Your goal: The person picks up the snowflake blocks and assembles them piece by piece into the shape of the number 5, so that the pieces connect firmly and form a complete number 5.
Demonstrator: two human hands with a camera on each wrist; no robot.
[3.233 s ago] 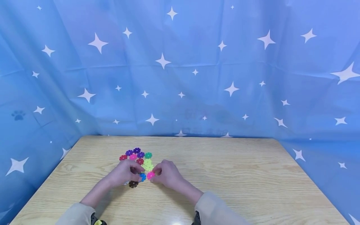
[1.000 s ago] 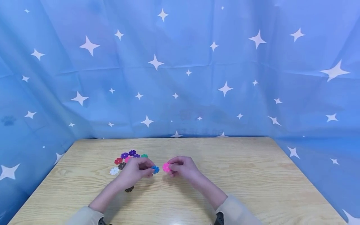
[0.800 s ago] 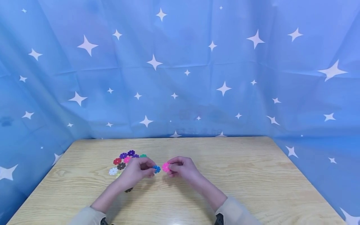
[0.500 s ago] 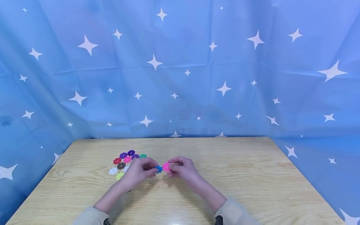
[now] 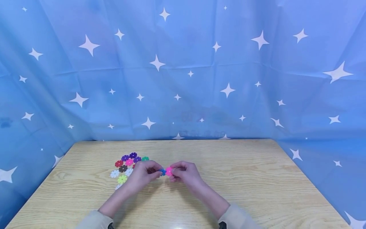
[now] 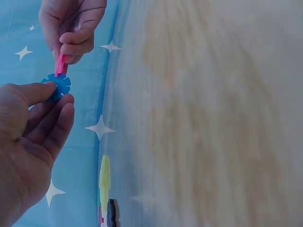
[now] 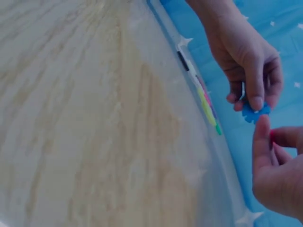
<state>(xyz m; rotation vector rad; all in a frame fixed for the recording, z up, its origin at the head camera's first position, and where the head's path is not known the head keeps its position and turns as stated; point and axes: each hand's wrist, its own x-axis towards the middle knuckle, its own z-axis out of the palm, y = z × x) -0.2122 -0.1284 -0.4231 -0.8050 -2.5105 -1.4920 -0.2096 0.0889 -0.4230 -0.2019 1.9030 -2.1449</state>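
My left hand pinches a blue notched snowflake disc between thumb and fingers. Facing it, my right hand pinches a pink snowflake disc. The two discs meet edge to edge above the table; in the left wrist view the pink one stands edge-on at right angles to the blue one, its rim at a notch. Fingers cover part of each disc. From the right wrist view, the blue disc shows under the left thumb, while the pink one is mostly hidden by the right fingers.
Several loose discs lie on the wooden table left of the hands, among them a white disc, a yellow-green disc, a red disc and a green disc. My left forearm overlaps some. A blue starry curtain hangs behind.
Both hands have lifted the discs from the pile and moved right. The left hand has then brought the blue disc rightward until it meets the pink one; the right hand has barely moved lately.
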